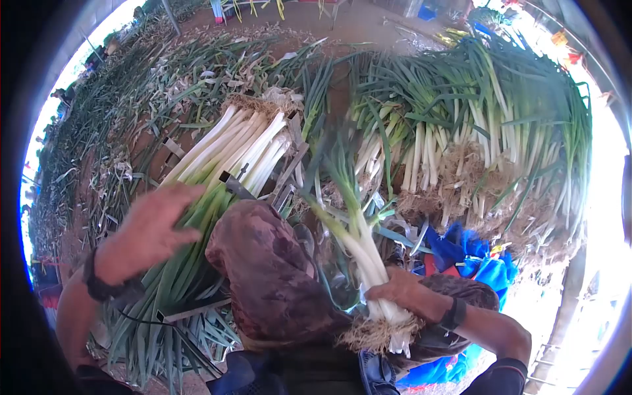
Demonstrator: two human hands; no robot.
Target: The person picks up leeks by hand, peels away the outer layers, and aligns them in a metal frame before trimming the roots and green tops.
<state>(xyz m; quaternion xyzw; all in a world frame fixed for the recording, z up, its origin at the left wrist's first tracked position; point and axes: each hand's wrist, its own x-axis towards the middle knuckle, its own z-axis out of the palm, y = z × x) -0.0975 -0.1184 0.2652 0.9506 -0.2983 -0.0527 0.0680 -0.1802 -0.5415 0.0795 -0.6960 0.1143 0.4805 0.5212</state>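
Observation:
My right hand (pixel 398 289) is wrapped round the white lower stalks of a few long green onions (pixel 365 250), just above their shaggy roots. Their green tops point up and away from me. On the left, my left hand (pixel 151 230) is blurred by motion, its thumb and fingers spread, and overlaps the green leaves of a big bundle of green onions (pixel 227 155). That bundle lies in a metal frame (pixel 237 184), roots at the far end, leaves toward me. Some of its leaves are hidden behind my hand and forearm.
A large heap of untrimmed green onions (pixel 461 138) stands at the back right, roots toward me. Loose cut leaves (pixel 131 118) cover the ground on the left. Blue cloth or sheeting (pixel 484 266) lies by my right knee. My left knee (pixel 263 263) rises between the hands.

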